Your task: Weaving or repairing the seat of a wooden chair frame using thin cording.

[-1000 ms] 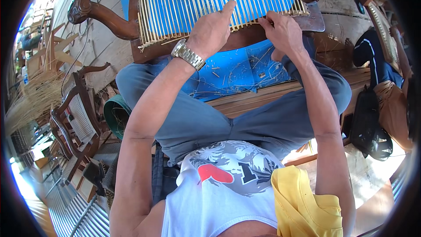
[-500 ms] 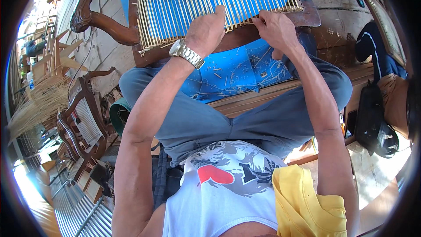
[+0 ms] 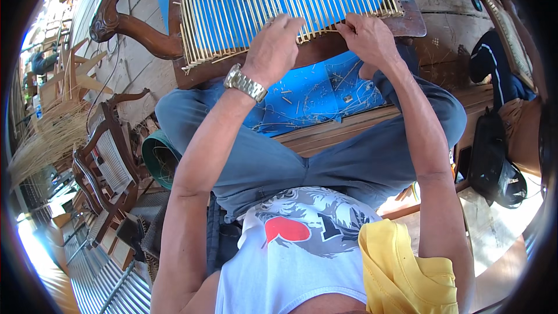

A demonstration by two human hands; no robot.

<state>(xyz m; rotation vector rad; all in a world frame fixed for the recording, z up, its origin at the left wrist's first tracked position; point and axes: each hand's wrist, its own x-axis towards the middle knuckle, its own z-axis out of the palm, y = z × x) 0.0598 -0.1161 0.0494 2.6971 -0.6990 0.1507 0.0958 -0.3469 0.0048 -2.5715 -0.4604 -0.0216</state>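
Note:
In front of me lies a dark wooden chair frame (image 3: 325,46), strung with pale parallel cane strands (image 3: 232,23). My left hand (image 3: 273,49), with a metal watch (image 3: 247,83) on its wrist, is over the near edge of the strands. Its fingers are curled closed and their tips are partly hidden, so what they hold cannot be made out. To its right, my right hand (image 3: 369,38) pinches a cane strand at the near rail of the frame. Thumb and forefinger meet there; the other fingers fold under.
Blue sheeting (image 3: 308,96) with cane scraps lies under the frame, before my crossed legs. A carved chair leg (image 3: 145,35) juts out at left. Further left are another chair (image 3: 110,157), a green bucket (image 3: 157,157) and loose cane (image 3: 52,134). A black bag (image 3: 488,151) sits at right.
My left hand has drawn slightly back toward me, and its raised thumb has come down with the fingers curled. My right hand stays at the same spot on the rail.

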